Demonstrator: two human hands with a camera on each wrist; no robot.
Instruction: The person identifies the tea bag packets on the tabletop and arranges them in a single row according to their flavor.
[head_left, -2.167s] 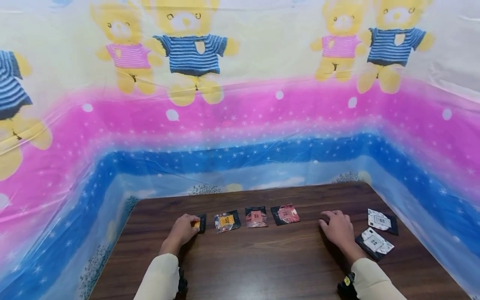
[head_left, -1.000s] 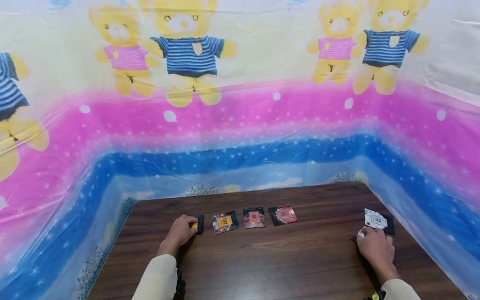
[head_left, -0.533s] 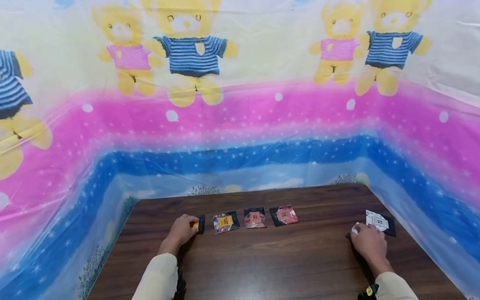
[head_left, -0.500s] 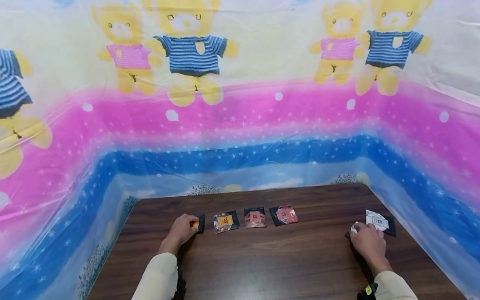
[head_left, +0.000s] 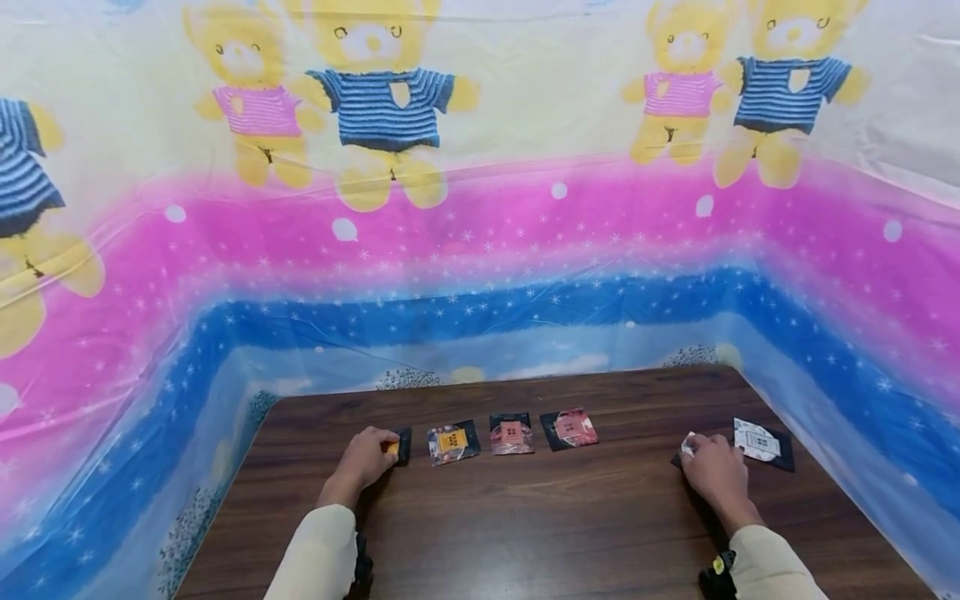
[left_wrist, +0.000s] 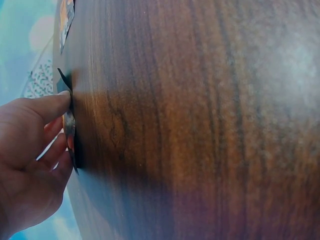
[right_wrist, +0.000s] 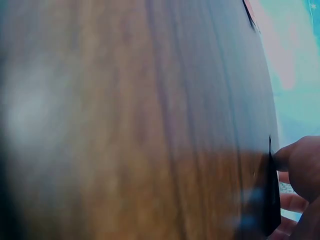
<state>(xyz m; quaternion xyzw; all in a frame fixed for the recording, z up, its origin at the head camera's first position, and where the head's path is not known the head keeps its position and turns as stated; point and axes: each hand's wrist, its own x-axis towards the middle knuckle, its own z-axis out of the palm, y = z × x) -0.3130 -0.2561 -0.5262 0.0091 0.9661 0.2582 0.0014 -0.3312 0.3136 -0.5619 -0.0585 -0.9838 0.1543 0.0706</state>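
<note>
My left hand (head_left: 363,462) pinches a small black sachet with an orange label (head_left: 405,448) at the left of the table. In the left wrist view the thumb lies on the near face of this sachet (left_wrist: 70,125), fingers behind it. Towards the right, my right hand (head_left: 716,475) grips a black-and-white sachet (head_left: 687,445), mostly covered by the fingers. Its dark back (right_wrist: 272,200) shows in the right wrist view, close over the wood. Between the hands lie an orange-labelled sachet (head_left: 453,442), a pink-labelled one (head_left: 512,433) and a red one (head_left: 571,428).
Another black-and-white sachet (head_left: 761,443) lies flat near the right edge of the brown wooden table (head_left: 525,525). A cloth printed with teddy bears (head_left: 450,275) hangs behind and along both sides of the table.
My right hand has gone right to the nearer black-and-white sachet, taken hold of it, and drawn it left, away from the other one. The left hand has stayed in place.
</note>
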